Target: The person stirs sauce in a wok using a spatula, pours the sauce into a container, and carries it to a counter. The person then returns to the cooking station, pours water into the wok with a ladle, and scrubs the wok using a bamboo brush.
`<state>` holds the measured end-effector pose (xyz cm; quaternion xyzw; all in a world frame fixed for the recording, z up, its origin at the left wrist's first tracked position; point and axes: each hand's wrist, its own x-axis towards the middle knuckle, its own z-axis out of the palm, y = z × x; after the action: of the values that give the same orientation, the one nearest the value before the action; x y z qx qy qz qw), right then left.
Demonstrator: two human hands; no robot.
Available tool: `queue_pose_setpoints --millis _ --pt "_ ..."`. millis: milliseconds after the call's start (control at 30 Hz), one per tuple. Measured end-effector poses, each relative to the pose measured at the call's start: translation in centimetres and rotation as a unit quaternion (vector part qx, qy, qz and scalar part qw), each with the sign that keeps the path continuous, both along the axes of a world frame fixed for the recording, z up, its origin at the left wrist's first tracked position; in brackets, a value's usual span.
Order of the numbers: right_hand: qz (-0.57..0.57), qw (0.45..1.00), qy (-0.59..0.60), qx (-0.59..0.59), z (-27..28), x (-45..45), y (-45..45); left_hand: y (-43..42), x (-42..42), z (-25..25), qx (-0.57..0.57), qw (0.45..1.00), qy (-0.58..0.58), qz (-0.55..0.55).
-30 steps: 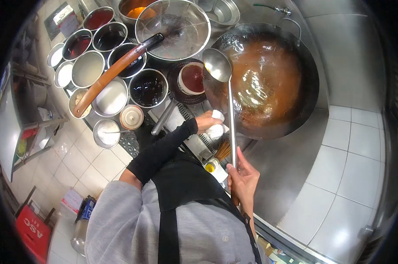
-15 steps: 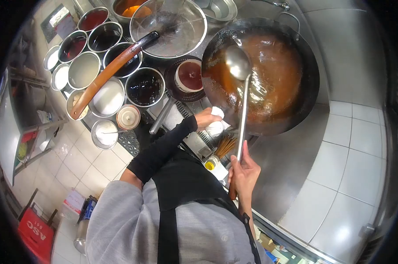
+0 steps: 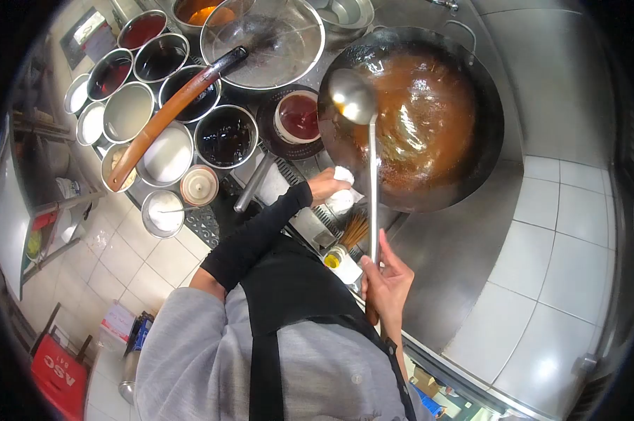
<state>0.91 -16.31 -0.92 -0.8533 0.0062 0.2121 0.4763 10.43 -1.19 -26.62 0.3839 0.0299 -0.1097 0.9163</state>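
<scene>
A large black wok [image 3: 485,165] holds reddish-brown sauce [image 3: 429,105] with a glossy surface. My right hand [image 3: 387,284] is closed around the handle of a long steel ladle [image 3: 353,96]. The ladle's bowl is over the left side of the wok, its rounded underside facing up. My left hand [image 3: 325,186], below a black sleeve, is closed on a folded white cloth [image 3: 341,199] at the wok's near left edge. Whatever the cloth wraps is hidden. A bamboo brush [image 3: 355,233] lies between my two hands.
Left of the wok stand a tub of red sauce [image 3: 299,118], a round wire strainer [image 3: 275,49] with a wooden handle [image 3: 166,116] across several steel pots, and a dark liquid pot [image 3: 225,137]. A metal handle [image 3: 255,184] sticks out near my left forearm. Tiled wall [image 3: 534,281] bounds the right.
The ladle's bowl has moved left across the wok toward its left wall, and its shaft stands more upright in view. My left hand stays on the cloth.
</scene>
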Motion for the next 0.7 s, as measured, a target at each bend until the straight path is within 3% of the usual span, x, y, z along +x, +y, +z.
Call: queue_pose_setpoints --millis 67,167,267,367,400,500,567,633,700 --pt "-0.01 0.997 -0.057 -0.054 -1.1 0.4 0.2 0.3 -0.2 0.3 -0.001 1.0 -0.012 0.002" --pt "-0.037 0.995 -0.087 -0.042 -1.8 0.7 -0.1 0.7 -0.1 0.4 0.038 0.998 -0.048 0.006" --pt "-0.039 0.999 0.031 0.014 -0.2 0.1 -0.7 -0.1 0.9 -0.9 0.067 0.996 -0.064 0.009" --pt "-0.027 0.994 0.093 0.056 0.7 -0.1 -0.6 -0.4 1.0 0.0 0.002 1.0 0.016 0.004" --pt "-0.034 0.993 0.093 0.057 0.6 -0.4 -0.4 -0.3 0.8 0.8 -0.033 0.998 0.058 0.0" --pt "-0.038 0.999 0.022 0.018 -0.7 -0.4 -0.1 0.3 0.8 0.6 -0.038 0.999 0.008 -0.009" --pt "-0.051 0.999 0.0 0.016 -0.8 -0.1 -0.5 0.6 0.4 0.5 0.063 0.994 -0.084 0.034" --pt "-0.063 0.998 -0.004 0.008 -0.2 0.0 -1.3 0.7 0.3 0.7 0.077 0.992 -0.089 0.034" --pt "-0.066 0.997 0.045 0.024 0.8 -0.2 -1.4 0.5 0.8 1.0 0.001 1.0 -0.009 -0.011"
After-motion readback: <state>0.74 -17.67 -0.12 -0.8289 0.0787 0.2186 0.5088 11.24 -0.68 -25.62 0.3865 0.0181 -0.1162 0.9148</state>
